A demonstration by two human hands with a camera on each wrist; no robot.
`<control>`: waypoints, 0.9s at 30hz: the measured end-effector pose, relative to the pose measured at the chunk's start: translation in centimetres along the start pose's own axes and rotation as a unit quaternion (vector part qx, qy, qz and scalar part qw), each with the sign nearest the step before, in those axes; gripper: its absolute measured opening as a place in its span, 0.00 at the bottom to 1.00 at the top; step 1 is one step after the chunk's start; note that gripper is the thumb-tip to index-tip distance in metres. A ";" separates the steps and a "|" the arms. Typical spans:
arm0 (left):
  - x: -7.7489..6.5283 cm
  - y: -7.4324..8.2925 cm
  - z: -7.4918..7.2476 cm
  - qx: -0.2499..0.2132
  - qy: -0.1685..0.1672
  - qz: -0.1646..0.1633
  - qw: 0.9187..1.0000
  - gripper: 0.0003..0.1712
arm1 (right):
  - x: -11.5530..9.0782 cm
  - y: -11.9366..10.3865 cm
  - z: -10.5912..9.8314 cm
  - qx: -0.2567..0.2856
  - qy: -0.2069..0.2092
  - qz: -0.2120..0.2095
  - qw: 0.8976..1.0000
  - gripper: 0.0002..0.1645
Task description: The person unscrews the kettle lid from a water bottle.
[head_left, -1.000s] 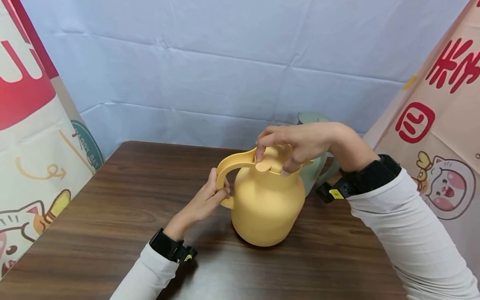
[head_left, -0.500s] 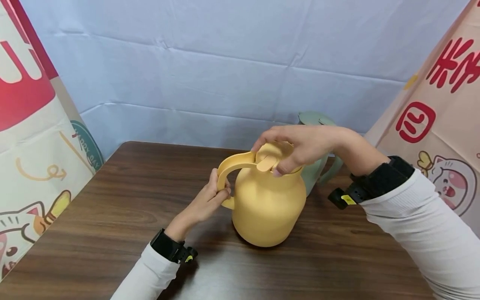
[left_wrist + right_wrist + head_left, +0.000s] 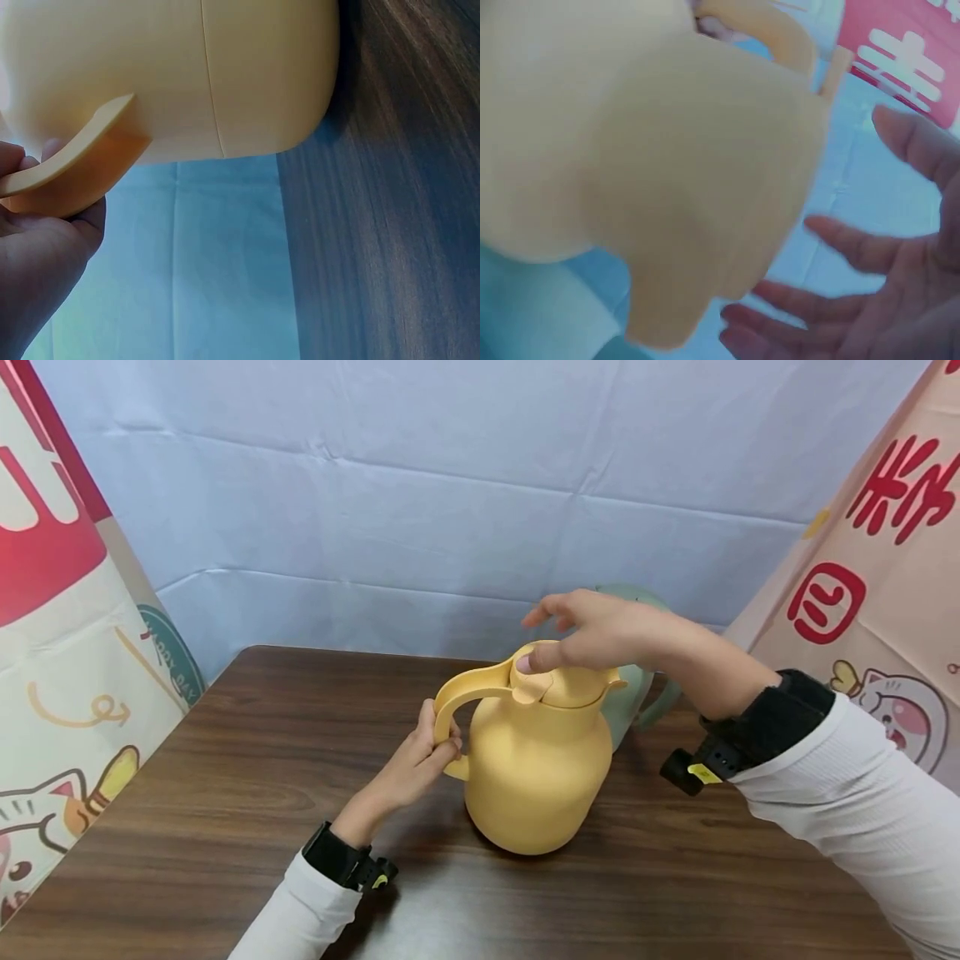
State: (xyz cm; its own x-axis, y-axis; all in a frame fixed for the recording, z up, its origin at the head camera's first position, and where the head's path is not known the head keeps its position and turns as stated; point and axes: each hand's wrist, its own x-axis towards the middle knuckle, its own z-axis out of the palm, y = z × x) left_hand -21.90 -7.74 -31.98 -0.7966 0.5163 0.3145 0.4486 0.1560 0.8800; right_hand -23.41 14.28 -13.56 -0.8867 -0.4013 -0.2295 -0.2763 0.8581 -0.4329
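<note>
A yellow thermos jug (image 3: 536, 777) stands upright on the brown table, its handle (image 3: 468, 682) to the left and its spout to the right. My left hand (image 3: 414, 762) grips the lower part of that handle; the left wrist view shows fingers and thumb wrapped round the handle's curve (image 3: 94, 161). Over the round lid (image 3: 576, 687), which sits in the jug's mouth, hovers my right hand (image 3: 603, 633) with its fingers spread loosely. In the right wrist view those fingers (image 3: 840, 244) hold nothing and lie beside the jug's top.
Behind the yellow jug, to the right, stands a pale green jug (image 3: 628, 697), partly hidden by it and by my right hand. A light blue cloth (image 3: 360, 510) hangs behind the wood-grain table (image 3: 315, 710). Printed cloths hang at both sides.
My right hand has let go of the lid and risen, its fingers straightening. The lid, tilted up half a second ago, now lies level in the mouth. The left hand keeps its grip.
</note>
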 end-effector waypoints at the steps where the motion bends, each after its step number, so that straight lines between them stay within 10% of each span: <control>1: 0.0 0.0 0.0 0.000 0.001 -0.001 1.000 0.07 | 0.1 0.0 0.1 -0.012 0.004 0.012 1.000 0.36; 17: 0.0 -0.1 0.2 -0.008 0.005 0.006 1.000 0.07 | 1.7 -0.7 1.1 -0.173 -0.004 0.097 0.980 0.33; 27: 0.1 0.0 0.3 -0.011 0.006 0.002 1.000 0.07 | 1.7 -0.5 1.3 -0.182 0.007 0.047 0.982 0.30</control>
State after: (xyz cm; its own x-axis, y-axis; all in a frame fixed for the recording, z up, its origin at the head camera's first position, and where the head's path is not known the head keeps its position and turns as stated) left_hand -21.89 -7.41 -32.08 -0.7996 0.5070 0.3218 0.4424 0.1349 0.8866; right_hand -24.32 12.79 -14.84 -0.9188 -0.3130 -0.2403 -0.3054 0.9497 -0.0694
